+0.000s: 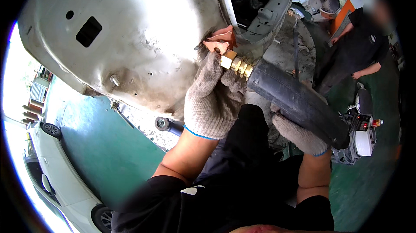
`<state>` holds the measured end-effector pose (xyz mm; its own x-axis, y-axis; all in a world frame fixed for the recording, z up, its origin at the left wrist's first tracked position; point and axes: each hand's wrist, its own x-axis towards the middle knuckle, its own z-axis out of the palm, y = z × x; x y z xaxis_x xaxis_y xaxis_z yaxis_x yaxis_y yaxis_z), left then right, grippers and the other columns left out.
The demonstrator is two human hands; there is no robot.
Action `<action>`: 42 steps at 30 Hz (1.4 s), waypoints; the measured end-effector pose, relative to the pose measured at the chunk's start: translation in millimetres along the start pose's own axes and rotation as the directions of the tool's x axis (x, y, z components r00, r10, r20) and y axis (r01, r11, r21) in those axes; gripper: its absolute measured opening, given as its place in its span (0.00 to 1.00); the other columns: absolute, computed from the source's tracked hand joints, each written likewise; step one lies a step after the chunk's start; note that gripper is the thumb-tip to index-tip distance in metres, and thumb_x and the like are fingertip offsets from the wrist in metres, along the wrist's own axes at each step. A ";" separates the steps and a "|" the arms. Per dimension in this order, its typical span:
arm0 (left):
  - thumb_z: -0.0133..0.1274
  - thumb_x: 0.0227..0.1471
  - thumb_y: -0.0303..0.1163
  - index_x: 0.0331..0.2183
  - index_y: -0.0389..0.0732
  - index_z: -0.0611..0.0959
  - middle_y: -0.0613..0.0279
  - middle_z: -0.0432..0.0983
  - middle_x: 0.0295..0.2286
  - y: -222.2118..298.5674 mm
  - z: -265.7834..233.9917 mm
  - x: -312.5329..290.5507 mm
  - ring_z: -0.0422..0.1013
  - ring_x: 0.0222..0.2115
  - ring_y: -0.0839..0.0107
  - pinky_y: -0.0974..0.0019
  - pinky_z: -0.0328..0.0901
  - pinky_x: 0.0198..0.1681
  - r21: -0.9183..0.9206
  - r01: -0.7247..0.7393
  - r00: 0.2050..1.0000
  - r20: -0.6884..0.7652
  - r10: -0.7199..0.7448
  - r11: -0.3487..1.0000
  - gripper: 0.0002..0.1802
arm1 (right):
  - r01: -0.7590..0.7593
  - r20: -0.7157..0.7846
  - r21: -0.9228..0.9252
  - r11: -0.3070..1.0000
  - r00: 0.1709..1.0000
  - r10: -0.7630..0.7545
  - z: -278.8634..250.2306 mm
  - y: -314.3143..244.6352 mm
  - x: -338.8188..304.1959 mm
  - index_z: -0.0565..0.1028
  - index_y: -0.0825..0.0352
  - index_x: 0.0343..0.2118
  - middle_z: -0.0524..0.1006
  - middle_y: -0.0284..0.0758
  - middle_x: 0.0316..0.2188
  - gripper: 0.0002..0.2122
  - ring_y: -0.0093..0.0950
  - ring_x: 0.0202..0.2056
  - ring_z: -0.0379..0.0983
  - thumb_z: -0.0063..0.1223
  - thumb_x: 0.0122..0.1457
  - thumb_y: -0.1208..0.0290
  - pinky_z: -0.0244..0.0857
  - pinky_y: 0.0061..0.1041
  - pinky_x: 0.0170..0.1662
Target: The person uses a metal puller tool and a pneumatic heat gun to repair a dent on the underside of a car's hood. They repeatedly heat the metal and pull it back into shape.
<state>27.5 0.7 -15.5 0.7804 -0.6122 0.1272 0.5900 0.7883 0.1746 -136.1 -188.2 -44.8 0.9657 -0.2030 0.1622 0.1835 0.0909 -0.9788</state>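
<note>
Both my hands wear grey knit gloves. My right hand (299, 133) is wrapped round the thick black body of what looks like a spot-welding gun (294, 96). Its brass stem (240, 67) points up and left. My left hand (212, 103) is closed at the front of that stem, thumb up beside the brass nut; part of its fingers is hidden behind the tool. Just beyond the nut, copper-coloured jagged pieces (221, 40) stand at the edge of a bare, scuffed metal car panel (143, 38). Whether the tip touches them I cannot tell.
Beside the panel is an open grey body frame (277, 12). A person in dark clothes (357, 46) stands at the right, near a machine with a red display (364, 122). A white car (60, 172) is parked at the left on the green floor (108, 146). Scrap parts (325, 5) lie behind.
</note>
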 end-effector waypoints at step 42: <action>0.56 0.62 0.37 0.58 0.39 0.72 0.51 0.75 0.51 -0.7 -25.9 0.3 0.75 0.49 0.56 0.50 0.72 0.55 -0.070 -0.039 0.995 0.093 0.045 0.997 0.27 | 0.256 0.161 -0.519 0.816 0.966 -0.201 19.4 -40.7 28.1 0.77 0.62 0.50 0.82 0.37 0.41 0.24 0.29 0.44 0.81 0.71 0.51 0.61 0.77 0.35 0.47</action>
<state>32.6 1.5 -40.9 0.7835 -0.5790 0.2256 0.5724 0.8138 0.1007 -112.8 -178.7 2.0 0.9259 -0.0570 0.3735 0.3018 -0.4834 -0.8218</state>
